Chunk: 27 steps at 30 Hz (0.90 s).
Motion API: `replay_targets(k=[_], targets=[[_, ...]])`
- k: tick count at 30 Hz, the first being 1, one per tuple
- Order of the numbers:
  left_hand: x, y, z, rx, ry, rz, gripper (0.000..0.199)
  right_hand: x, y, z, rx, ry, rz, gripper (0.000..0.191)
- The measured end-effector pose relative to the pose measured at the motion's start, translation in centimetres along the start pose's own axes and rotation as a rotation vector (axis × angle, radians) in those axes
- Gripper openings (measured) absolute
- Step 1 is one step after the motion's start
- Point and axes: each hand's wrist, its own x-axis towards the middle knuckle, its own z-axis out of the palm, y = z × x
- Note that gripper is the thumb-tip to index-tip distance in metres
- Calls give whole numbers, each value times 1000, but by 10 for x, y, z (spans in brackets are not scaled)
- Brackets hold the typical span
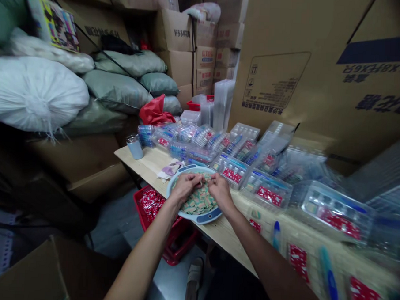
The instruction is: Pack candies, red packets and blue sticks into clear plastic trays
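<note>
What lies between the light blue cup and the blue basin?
A crumpled white and purple cloth lies on the wooden tabletop, close beside the basin; the head view shows this.

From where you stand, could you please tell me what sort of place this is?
Probably a small packing workshop or storeroom: stacked cardboard boxes, bulging sacks, and a table lined with clear plastic cases.

Tan and green mark the pieces [199, 205] beneath the fingers [195, 180], the basin [192, 168] pale blue around them; left of the grip, the basket [173, 234] is red, its packets [152, 203] red-and-white, the cup [135, 150] light blue; rightward, pens [329, 276] run turquoise to deep blue.
</note>
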Motion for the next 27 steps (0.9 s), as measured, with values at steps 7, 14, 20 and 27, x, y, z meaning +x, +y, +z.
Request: replay_targets(k=[7,14,20,27], targets=[[2,2,2,-83,50,20,42,5,2,8,88,-61,18,10],[1,1,3,-82,53,29,34,3,5,5,253,-138,26,13],[3,0,6,131,97,154,24,3,0,5,391,-109,83,9],[-5,0,13,960,-49,401,21,5,4,7,478,108,116,21]])
